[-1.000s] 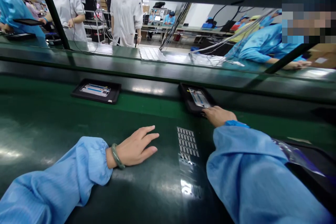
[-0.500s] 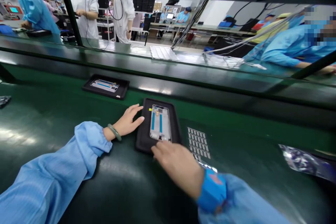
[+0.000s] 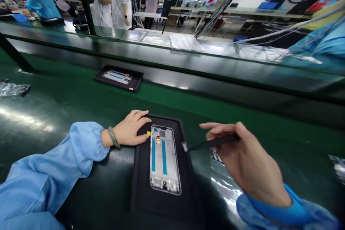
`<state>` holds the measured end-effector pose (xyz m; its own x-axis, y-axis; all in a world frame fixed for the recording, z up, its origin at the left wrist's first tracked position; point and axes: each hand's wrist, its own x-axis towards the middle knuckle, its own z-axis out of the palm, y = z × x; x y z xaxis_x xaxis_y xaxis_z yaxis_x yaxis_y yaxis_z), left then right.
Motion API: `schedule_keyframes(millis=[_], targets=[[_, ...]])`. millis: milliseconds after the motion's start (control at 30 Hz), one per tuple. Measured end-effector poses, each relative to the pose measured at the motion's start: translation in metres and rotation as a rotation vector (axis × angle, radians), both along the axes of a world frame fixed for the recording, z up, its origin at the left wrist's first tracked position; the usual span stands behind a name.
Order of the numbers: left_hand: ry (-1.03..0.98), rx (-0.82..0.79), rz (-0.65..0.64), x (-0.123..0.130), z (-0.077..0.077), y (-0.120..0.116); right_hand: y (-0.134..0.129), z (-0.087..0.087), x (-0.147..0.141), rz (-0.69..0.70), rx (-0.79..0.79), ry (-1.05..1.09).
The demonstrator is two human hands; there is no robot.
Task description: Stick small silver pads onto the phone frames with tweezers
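A black tray (image 3: 140, 183) lies on the green bench in front of me, holding a silver phone frame (image 3: 164, 158) with two blue strips. My left hand (image 3: 130, 128), a green bangle on its wrist, rests with fingers on the tray's upper left corner. My right hand (image 3: 244, 163) grips black tweezers (image 3: 212, 143) whose tip carries a small grey piece (image 3: 184, 147) just right of the frame. A sheet of small grey pieces (image 3: 217, 158) lies mostly hidden under that hand.
A second black tray (image 3: 118, 77) with a phone frame sits farther back on the conveyor belt. Crumpled clear plastic (image 3: 12, 88) lies at the far left. A raised rail (image 3: 172, 61) crosses behind. Several people in white and blue coats work beyond it, among hanging cables.
The tray with the frame has come closer to me. My right hand left the tray's near edge and now holds tweezers with a small piece. My left hand shifted onto the tray corner.
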<state>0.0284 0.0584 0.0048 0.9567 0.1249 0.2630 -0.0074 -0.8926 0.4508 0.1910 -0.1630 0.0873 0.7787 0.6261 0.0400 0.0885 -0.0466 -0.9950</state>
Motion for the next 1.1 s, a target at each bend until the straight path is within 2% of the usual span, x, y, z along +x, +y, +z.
schedule_keyframes(millis=[133, 367, 533, 667, 800, 1100], targets=[[0.036, 0.079, 0.005, -0.022, 0.005, -0.020, 0.010, -0.025, 0.001, 0.027, 0.078, 0.325], [0.137, 0.158, -0.019, -0.037, 0.022, -0.040, 0.020, -0.054, -0.018, 0.127, 0.030, 0.488], [0.116, 0.142, -0.001, -0.036, 0.021, -0.044, 0.014, -0.063, -0.023, 0.080, 0.010, 0.396], [0.047, 0.128, -0.125, -0.036, 0.017, -0.044, 0.011, -0.063, -0.026, 0.009, -0.004, 0.333], [0.077, 0.116, -0.241, -0.036, 0.017, -0.042, 0.007, -0.065, -0.031, -0.022, -0.004, 0.261], [0.094, 0.065, -0.272, -0.037, 0.023, -0.042, -0.005, -0.072, -0.041, -0.056, -0.120, 0.105]])
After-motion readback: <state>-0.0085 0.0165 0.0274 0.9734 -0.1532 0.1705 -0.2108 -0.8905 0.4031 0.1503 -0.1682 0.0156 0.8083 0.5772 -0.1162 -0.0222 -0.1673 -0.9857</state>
